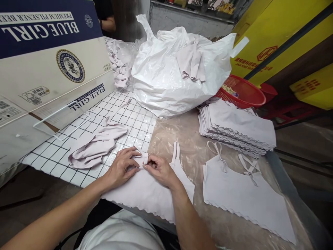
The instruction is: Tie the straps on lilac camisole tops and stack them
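Note:
A pale lilac camisole top (pixel 153 194) lies flat at the table's near edge, its scalloped hem toward me. My left hand (pixel 122 166) and my right hand (pixel 160 169) meet over its upper left corner. Both pinch a small fold of its strap (pixel 142 160) between fingers and thumbs. The other strap (pixel 175 152) of the same top lies straight on the table. To the right a second top (pixel 241 194) rests flat with its crossed straps on top.
A loose bundle of the same cloth (pixel 96 144) lies on a checked board (pixel 130 118). A stack of folded pieces (pixel 239 126), a full white plastic bag (pixel 169 73), a red basket (pixel 244 92) and a beer carton (pixel 47 62) ring the work spot. A person's arm (pixel 108 22) shows at the back.

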Demonstrator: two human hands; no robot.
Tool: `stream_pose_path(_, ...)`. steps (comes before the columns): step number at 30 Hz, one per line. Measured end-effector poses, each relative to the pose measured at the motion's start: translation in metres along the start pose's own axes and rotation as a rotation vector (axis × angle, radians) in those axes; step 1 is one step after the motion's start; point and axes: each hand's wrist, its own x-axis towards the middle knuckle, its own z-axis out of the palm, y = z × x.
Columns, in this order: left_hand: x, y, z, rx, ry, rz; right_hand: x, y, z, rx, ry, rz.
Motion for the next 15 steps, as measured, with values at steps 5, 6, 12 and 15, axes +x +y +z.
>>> stream_pose_path(5, 0.0005, 0.0023, -0.0021, -0.013, -0.014, -0.012, 0.0002, -0.0012, -0.0014, 0.020, -0.020, -0.028)
stream_pose_path(6, 0.0005, 0.0027, -0.0025, -0.014, -0.014, -0.014, 0.0002, -0.0015, -0.0017, 0.024, -0.022, -0.036)
stream_pose_path(12, 0.0002, 0.0028, -0.0047, -0.008, -0.045, 0.001, -0.0002, -0.0006, -0.0026, 0.048, -0.034, -0.057)
stream_pose_path(15, 0.0006, 0.0033, -0.0053, -0.003, -0.051, 0.001, -0.0005, -0.0001, -0.0025, 0.084, -0.032, -0.028)
